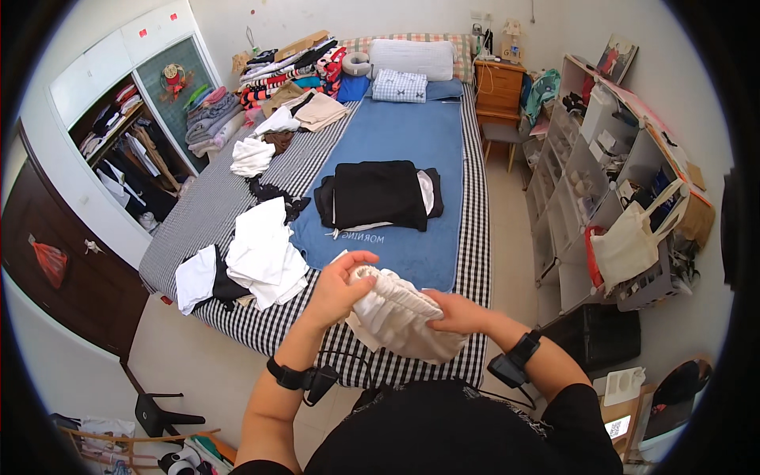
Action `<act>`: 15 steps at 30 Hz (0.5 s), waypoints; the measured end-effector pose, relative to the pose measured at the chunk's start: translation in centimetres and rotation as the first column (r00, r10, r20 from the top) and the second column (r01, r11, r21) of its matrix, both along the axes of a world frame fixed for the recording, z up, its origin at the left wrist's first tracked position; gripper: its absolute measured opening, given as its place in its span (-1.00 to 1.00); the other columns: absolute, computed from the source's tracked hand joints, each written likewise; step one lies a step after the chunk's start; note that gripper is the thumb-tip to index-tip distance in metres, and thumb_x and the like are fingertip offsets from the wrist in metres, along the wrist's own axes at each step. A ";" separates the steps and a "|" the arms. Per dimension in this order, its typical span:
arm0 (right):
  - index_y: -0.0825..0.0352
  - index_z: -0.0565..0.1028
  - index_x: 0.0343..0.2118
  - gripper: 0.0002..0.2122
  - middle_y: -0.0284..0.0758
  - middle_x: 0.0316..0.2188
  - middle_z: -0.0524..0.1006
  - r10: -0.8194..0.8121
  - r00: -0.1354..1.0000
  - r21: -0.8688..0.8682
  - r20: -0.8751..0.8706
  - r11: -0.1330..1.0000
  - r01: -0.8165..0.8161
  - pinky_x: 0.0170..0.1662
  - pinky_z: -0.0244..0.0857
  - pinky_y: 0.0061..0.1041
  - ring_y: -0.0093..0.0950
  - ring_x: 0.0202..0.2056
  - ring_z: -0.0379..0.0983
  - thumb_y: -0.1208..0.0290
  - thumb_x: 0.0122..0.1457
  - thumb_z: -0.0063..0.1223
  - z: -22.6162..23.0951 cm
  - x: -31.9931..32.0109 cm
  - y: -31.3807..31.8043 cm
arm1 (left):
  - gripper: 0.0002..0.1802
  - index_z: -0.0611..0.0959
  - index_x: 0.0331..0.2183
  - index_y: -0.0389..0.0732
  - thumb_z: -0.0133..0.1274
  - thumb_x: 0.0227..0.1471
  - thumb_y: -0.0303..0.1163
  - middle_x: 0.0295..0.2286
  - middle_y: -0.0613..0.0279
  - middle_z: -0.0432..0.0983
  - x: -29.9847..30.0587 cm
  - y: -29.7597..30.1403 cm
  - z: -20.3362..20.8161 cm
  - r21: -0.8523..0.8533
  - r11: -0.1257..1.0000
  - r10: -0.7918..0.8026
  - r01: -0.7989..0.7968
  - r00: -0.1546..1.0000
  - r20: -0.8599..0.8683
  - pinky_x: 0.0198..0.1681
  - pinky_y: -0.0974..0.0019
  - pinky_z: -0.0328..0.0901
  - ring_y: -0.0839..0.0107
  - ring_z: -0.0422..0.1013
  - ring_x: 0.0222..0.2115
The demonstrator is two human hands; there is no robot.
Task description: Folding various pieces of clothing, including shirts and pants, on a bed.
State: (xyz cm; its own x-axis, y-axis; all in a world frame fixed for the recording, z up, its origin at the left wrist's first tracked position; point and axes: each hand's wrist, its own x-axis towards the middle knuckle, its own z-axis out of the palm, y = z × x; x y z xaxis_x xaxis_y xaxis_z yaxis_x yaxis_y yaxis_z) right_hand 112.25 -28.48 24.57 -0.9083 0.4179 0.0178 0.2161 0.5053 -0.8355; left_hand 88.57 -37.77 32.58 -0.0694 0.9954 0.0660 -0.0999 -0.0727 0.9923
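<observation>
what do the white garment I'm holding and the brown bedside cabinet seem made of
The white garment with a gathered band: soft, matte fabric, judging by its loose folds; fibre unclear. The brown wooden-looking bedside cabinet: probably wood or veneer, perhaps varnished, judging by its smooth orange-brown front.

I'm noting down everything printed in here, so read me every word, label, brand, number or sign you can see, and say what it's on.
Blue mat: pale lettering toward its near end, which I won't copy out.
Red squares on the upper wardrobe doors: any writing is too small to read.
White label, lower right: a code square, no readable words.
Pale garment in the left hand and right hand: no lettering shows.
</observation>
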 end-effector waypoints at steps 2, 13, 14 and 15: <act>0.28 0.25 0.03 -0.53 -0.13 -0.11 0.42 -0.039 0.999 -0.035 -0.007 0.999 0.039 -0.03 0.23 -0.37 -0.21 -0.07 0.36 0.41 -0.01 -0.02 -1.6 0.6 -0.6 | -0.65 0.43 -0.15 -0.32 0.02 -0.05 -0.55 -0.40 0.27 0.45 -0.4 0.1 0.9 -0.042 0.999 -0.010 0.013 0.997 0.082 -0.36 0.53 0.31 0.61 0.38 -0.43; 0.17 0.39 -0.07 -0.65 -0.27 -0.32 0.46 -0.336 0.941 0.425 -0.043 0.846 0.322 -0.25 0.33 -0.34 -0.25 -0.32 0.43 0.49 0.02 -0.04 3.3 4.8 1.9 | -0.59 0.51 -0.24 -0.28 0.20 -0.25 -0.50 -0.34 0.18 0.44 -1.4 -1.4 2.2 0.202 0.972 0.100 0.116 0.575 -0.812 -0.21 0.39 0.27 0.35 0.39 -0.30; 0.17 0.39 -0.07 -0.65 -0.27 -0.32 0.46 -0.339 0.940 0.422 -0.040 0.847 0.323 -0.25 0.33 -0.34 -0.25 -0.32 0.43 0.49 0.02 -0.04 3.6 5.3 1.5 | -0.65 0.52 -0.28 -0.27 0.19 -0.24 -0.52 -0.37 0.14 0.43 -1.3 -1.5 1.6 0.210 0.975 0.128 0.077 0.577 -0.806 -0.22 0.39 0.27 0.30 0.39 -0.32; 0.17 0.42 -0.13 -0.69 -0.30 -0.37 0.45 -0.330 0.943 0.460 -0.052 0.830 0.316 -0.29 0.32 -0.35 -0.28 -0.35 0.42 0.46 0.00 0.01 3.7 5.9 1.1 | -0.65 0.52 -0.28 -0.27 0.19 -0.24 -0.52 -0.37 0.14 0.43 -1.4 -1.6 1.0 0.205 0.976 0.123 0.078 0.580 -0.805 -0.22 0.39 0.27 0.30 0.39 -0.32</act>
State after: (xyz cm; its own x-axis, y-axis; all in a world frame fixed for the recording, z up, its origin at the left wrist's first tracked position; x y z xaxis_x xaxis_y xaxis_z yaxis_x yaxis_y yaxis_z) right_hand 118.15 -27.42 28.24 -0.7262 0.6383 0.2554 0.4536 0.7240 -0.5197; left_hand 87.20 -39.35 33.61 0.0911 0.9506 0.2968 0.7411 -0.2638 0.6174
